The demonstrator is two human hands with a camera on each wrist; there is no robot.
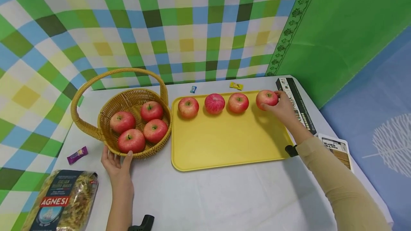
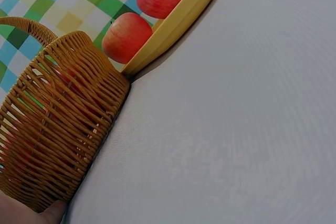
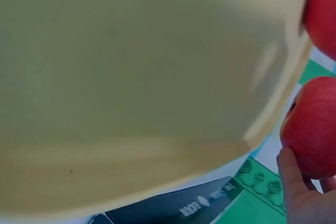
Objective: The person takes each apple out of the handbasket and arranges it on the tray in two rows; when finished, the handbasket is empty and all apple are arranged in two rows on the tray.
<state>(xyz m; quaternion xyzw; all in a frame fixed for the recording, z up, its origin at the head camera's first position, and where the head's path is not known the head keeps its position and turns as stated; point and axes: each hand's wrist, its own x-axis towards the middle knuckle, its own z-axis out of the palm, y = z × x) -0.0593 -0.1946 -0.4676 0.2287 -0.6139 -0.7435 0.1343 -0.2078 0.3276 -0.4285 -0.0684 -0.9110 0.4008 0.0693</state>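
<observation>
My right hand (image 1: 282, 108) grips a red apple (image 1: 266, 99) between thumb and fingers at the yellow tray's (image 1: 224, 142) far right corner. In the right wrist view the held apple (image 3: 315, 127) shows beside the tray rim; whether it touches the tray I cannot tell. Three more apples, a blushed one (image 1: 188, 107), a striped one (image 1: 214, 103) and a red one (image 1: 238, 103), line the tray's far side. My left hand (image 1: 117, 165) touches the outside of the wicker basket (image 1: 141, 93) at its near side, thumb apart from the fingers. Several apples (image 1: 131, 140) lie inside the basket.
A pasta bag (image 1: 61, 200) and a purple wrapped sweet (image 1: 77, 155) lie at the left. Behind the tray are a blue sweet (image 1: 193, 89) and a yellow one (image 1: 236, 86). A black box (image 1: 297, 104) and a white card (image 1: 335, 147) lie to the right.
</observation>
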